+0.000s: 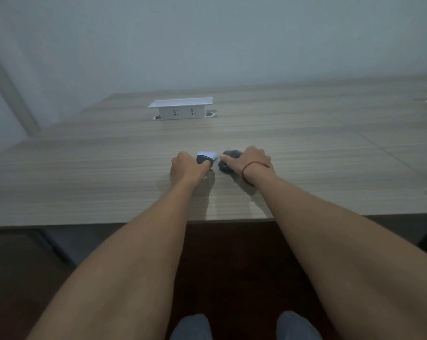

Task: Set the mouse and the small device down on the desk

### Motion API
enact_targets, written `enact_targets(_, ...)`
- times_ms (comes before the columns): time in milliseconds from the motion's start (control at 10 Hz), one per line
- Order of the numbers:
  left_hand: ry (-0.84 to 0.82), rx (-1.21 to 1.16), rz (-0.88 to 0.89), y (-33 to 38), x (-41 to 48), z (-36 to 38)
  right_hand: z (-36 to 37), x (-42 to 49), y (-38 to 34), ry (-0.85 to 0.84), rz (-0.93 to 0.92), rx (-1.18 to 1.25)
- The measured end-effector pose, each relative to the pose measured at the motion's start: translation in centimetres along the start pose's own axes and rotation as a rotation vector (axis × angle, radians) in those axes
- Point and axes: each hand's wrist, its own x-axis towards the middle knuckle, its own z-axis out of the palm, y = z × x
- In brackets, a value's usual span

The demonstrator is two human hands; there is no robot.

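Mid-table, the left hand (183, 165) grips a small dark object with a white piece (206, 157), the right hand (253, 161) clasps another dark object (228, 165) beside it: seemingly midway, the 2 not yet joined.

table (109, 168): matt wood-grain laminate | socket box (182, 111): smooth white plastic | wrist string (253, 165): red thread
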Motion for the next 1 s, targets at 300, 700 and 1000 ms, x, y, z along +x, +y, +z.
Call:
enact_targets(300, 0.044, 0.031, -0.025, 0.2, 0.5, 0.1, -0.6, 1.0, 1.2, 0.032, 0.028, 0.209)
enact_targets(700, 0.113, 0.064, -0.078, 1.1, -0.4, 0.3, -0.3, 1.1, 1.9, 0.084, 0.017, 0.202)
enact_targets(1000, 0.184, -0.021, -0.027, -0.4, -1.3, -0.4, -2.1, -1.4, 4.2, 0.169, 0.024, 0.175)
